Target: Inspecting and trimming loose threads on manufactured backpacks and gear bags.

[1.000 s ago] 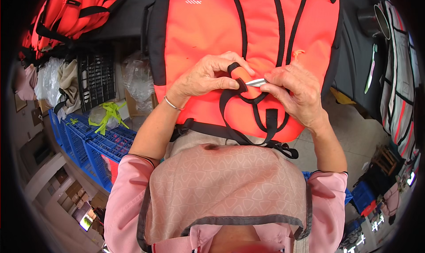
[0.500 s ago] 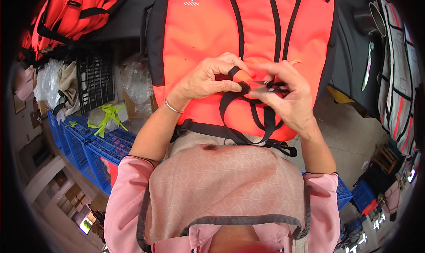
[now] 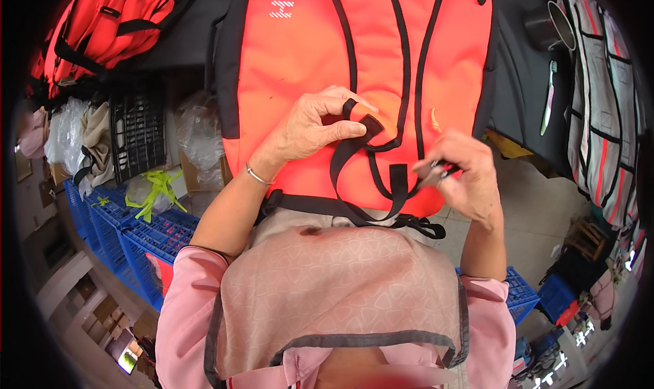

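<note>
orange bag [image 3: 289,75] lies on surface [image 3: 521,110]; black strap [image 3: 337,161] at padded end [image 3: 387,131], tail loose (work judged unfinished). left hand [image 3: 310,130] pinches padded end; right hand [image 3: 470,174] curled round small blurred tool [image 3: 430,176].

Pretty bright light on the orange-red fabric bag [image 3: 293,69]. Bare right hand [image 3: 469,174] looks kinda blurry, fisheye edges bend into black.

orange bag [image 3: 293,69] is smooth matt cloth, black strap [image 3: 350,147] is woven webbing, bangle [image 3: 257,176] is shiny metal, blue crate [image 3: 163,234] is plastic.
</note>
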A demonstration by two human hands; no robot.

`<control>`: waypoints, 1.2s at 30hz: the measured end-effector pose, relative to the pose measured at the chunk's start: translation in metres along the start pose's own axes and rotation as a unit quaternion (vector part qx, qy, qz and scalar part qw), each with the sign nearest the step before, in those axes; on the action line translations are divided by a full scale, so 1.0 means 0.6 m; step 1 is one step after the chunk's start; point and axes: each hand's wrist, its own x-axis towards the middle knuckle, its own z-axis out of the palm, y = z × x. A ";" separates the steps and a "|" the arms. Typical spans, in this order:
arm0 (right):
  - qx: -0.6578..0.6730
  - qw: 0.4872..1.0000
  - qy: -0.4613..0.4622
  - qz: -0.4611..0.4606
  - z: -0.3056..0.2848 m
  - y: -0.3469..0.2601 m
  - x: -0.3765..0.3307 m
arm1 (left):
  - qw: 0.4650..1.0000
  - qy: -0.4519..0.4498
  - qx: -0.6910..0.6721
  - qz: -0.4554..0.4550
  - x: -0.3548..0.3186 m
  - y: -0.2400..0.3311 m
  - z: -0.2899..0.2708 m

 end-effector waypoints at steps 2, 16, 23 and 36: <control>-0.036 0.992 0.124 -0.006 0.010 -0.011 0.007 | 1.000 0.008 0.010 -0.012 0.004 0.005 0.008; -0.292 0.895 0.320 -0.103 0.058 0.012 0.046 | 0.993 0.087 0.048 -0.065 0.009 0.025 0.043; -0.048 0.936 0.349 -0.009 0.057 0.016 0.041 | 0.992 0.103 0.058 -0.053 0.010 0.024 0.050; -0.086 0.945 0.317 0.011 0.049 0.001 0.026 | 0.993 0.097 0.060 -0.040 0.019 0.007 0.048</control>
